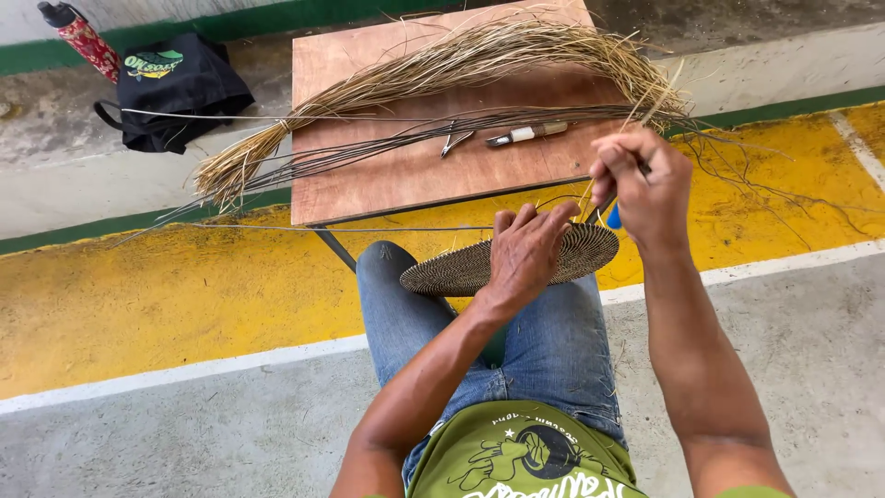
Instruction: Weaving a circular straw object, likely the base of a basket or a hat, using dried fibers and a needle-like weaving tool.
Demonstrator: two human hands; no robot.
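Observation:
A flat round woven disc [461,266], dark with pale flecks, rests on my knees. My left hand [525,249] lies on top of it and grips its far edge. My right hand [645,180] is raised just beyond the disc's right end, fingers closed on a thin pale straw strand and a blue-handled tool [614,218] that pokes out below the fist. A bundle of pale straw [442,65] and several thin dark strands [369,152] lie across the small wooden table [369,189] in front of me.
Small pliers [454,140] and a knife-like tool with a pale handle [527,135] lie on the table. A black bag [175,88] and a red patterned bottle [85,39] sit at the far left. The floor has a yellow band with white and green lines.

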